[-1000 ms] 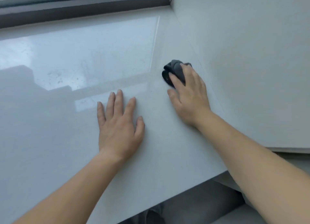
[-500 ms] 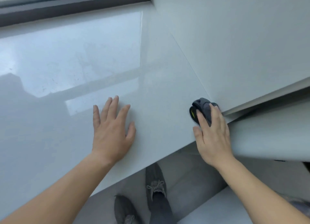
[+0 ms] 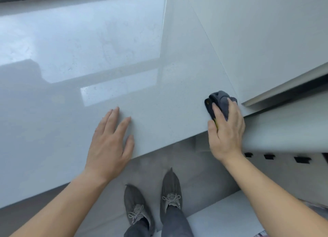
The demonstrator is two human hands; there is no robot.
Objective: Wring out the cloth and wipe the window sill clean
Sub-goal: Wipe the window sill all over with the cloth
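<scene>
Right hand: my right hand [image 3: 226, 128] lies over the dark grey bunched cloth [image 3: 220, 99]. The fingers curve across its top and the thumb sits against its side, clamping it down at centre right of the frame.
Left hand: my left hand [image 3: 111, 142] rests flat and spread on the glossy pale grey stone window sill [image 3: 168, 94] at lower centre. It holds nothing and is well apart from the right.
Cloth position: it sits at the sill's front edge, just beside the white side wall [image 3: 266, 41]. A yellow-green strip shows between thumb and forefinger.
Risk, edge: the heel of my right hand hangs past the front edge. I judge one more pull toward me could drag the cloth off onto the grey floor [image 3: 195, 157] near my grey laced shoes [image 3: 170, 192].
Risk, corner: the bundle is thick, so it may ride over the seam where sill meets wall and leave a dirty line there.
Risk, coverage: specks and dull smears show in the bright reflection at upper left. A wad this small covers a narrow track, so I could miss strips between passes.
Risk, wetness: I cannot tell whether it was wrung enough. If not, it would streak so shiny a surface.
Risk, support: my left palm leans on polished stone. It may leave prints, or slide if that patch is damp.
</scene>
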